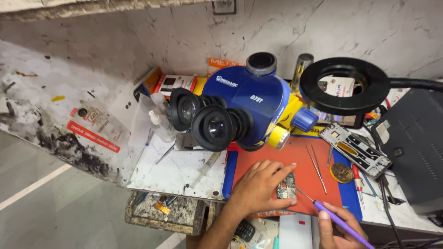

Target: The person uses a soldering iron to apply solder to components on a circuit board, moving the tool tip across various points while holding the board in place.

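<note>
- Two hands worked on the orange rubber mat (272,159) on the desk (184,170).
- Left hand (258,186) lay flat, fingers spread, pressing the small rectangular circuit board (287,188) onto the mat.
- Right hand (339,226) was closed around a purple slim-handled soldering tool (339,221), tip just beside the board.
- Blue-and-yellow stereo microscope (240,108) stood behind the mat.

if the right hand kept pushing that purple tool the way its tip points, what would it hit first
Probably the small circuit board that the left hand pins on the red mat; the purple tool in the right hand points up-left at it, though depth is unclear.
</note>
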